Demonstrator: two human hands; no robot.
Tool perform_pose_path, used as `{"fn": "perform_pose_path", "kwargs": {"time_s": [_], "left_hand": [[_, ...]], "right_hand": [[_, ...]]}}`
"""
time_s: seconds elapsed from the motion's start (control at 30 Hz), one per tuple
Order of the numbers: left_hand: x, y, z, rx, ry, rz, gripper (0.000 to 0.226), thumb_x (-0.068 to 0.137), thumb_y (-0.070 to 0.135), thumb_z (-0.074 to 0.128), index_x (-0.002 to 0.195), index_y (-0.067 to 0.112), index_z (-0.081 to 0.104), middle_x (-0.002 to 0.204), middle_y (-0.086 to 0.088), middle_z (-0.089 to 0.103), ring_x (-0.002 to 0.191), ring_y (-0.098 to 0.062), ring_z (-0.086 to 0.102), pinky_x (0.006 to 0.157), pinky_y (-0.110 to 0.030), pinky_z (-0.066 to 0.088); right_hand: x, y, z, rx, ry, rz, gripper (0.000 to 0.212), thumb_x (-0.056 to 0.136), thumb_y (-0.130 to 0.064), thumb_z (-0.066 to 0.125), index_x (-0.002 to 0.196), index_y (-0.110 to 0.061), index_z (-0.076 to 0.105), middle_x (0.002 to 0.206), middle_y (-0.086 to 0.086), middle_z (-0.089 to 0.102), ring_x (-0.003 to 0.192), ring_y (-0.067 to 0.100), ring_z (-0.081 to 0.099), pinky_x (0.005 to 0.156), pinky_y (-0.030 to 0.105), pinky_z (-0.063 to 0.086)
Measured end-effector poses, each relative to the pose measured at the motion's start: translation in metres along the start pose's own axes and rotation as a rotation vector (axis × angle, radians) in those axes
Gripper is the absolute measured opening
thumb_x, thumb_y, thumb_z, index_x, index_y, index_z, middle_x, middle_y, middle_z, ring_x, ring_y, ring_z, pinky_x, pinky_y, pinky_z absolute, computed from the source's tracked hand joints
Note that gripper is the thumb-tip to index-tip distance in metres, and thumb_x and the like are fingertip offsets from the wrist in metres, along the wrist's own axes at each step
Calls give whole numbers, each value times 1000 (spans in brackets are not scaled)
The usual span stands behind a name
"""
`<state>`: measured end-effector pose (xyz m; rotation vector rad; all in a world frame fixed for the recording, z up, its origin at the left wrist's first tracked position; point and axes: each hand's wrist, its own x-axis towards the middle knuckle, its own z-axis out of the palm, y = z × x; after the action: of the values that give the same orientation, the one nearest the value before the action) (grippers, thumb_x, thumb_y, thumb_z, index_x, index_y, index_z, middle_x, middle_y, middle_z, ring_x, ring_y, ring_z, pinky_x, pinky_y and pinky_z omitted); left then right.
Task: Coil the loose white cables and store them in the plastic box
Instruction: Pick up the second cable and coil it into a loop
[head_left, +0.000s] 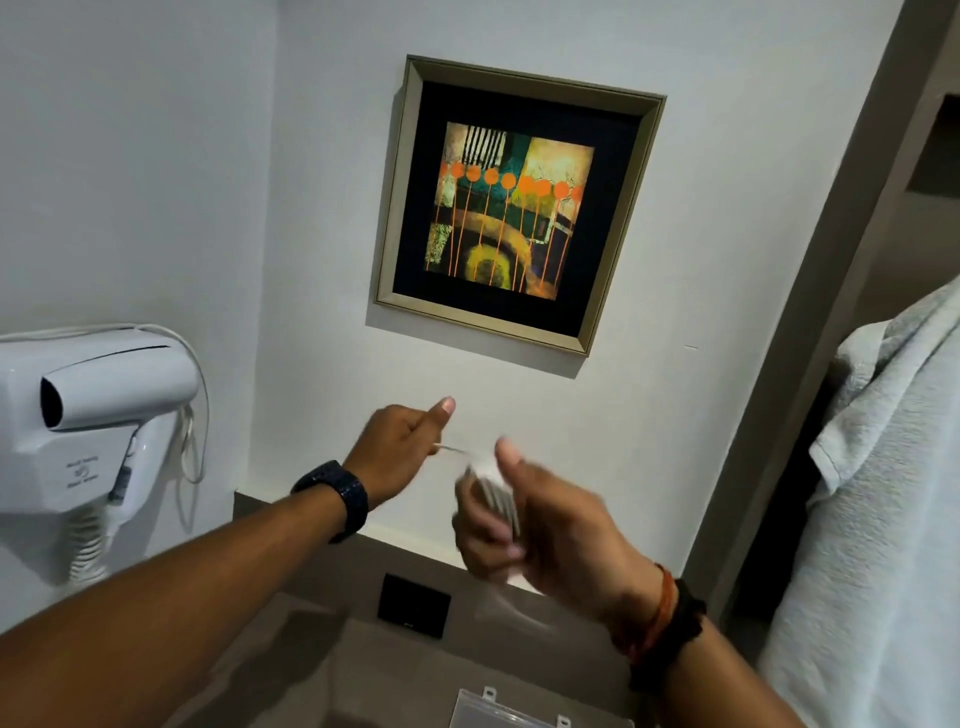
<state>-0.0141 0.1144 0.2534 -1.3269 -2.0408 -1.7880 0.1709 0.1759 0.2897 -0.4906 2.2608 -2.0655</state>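
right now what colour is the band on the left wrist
Dark, black or near it: the left wrist band, seen in the head view.

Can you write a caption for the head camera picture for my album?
Right hand holds a coiled white cable while left hand pulls its end, above the plastic box.

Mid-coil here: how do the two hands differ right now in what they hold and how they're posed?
The right hand is closed around a bundle of coiled white cable, while the left hand pinches only the thin free end. The left hand is held higher and further out than the right hand. The left wrist carries a dark watch; the right wrist carries an orange thread and a black band. Both have the thumb raised.
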Motion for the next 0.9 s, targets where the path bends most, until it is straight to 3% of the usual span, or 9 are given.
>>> {"fn": "perform_pose_path", "kwargs": {"time_s": [0.07,0.13,0.3,0.37,0.47,0.57,0.7,0.8,0.9], "left_hand": [[-14,3,15,-112,-99,-56,53,95,32,45,44,21,50,44,3,46,38,-7,42,45,-22,38],[-30,7,28,-190,-185,-91,59,94,40,45,38,23,41,38,10,37,41,-10,30,45,-20,28],[-56,16,26,-145,-258,-35,52,79,65,37,50,22,42,43,13,37,44,-3,29,44,-10,27],[-58,20,15,-53,-246,60,47,80,63,37,55,23,47,46,13,43,47,-3,37,48,-10,32],[-52,21,-9,146,-213,199,39,85,57,41,63,28,57,49,8,53,45,-6,42,48,-17,34],[-45,17,-36,360,-167,419,36,88,50,49,78,20,67,63,2,69,46,-1,46,49,-15,36],[-41,20,-54,367,-146,673,37,87,43,48,83,14,70,72,-4,67,67,-5,50,59,-16,40],[-47,26,-47,327,-3,646,34,88,40,49,83,16,73,81,-7,62,81,-12,46,68,-30,39],[-57,32,-31,249,79,525,26,88,32,52,88,16,73,89,2,57,88,-13,46,74,-38,39]], "right_hand": [[9,-21,13,81,85,-264,43,91,-45,40,63,-13,45,51,-7,37,46,11,32,49,31,21],[16,-38,14,-14,320,-472,36,92,-34,34,68,-13,48,55,-6,42,50,11,37,51,28,28],[27,-50,-16,-755,1043,-722,28,97,-26,36,73,-14,45,60,-8,41,53,-1,45,48,6,33],[27,-39,-31,-1209,1093,-551,39,100,-34,30,65,-19,40,56,-8,37,52,3,45,48,12,31],[20,-2,-41,-1621,827,-31,64,88,-64,11,55,-16,37,52,3,41,50,18,43,53,31,31],[12,29,-28,-1199,477,196,78,82,-76,8,53,-10,38,53,8,46,50,24,42,56,35,41],[12,42,-1,-292,152,131,69,86,-73,28,53,-12,32,46,-5,28,42,17,23,46,22,26],[16,29,10,171,-4,21,57,88,-60,43,56,-14,38,44,-8,32,39,8,23,41,20,19],[18,15,13,306,-60,-74,48,92,-46,42,57,-14,40,45,-1,30,41,11,20,41,22,18]]}}
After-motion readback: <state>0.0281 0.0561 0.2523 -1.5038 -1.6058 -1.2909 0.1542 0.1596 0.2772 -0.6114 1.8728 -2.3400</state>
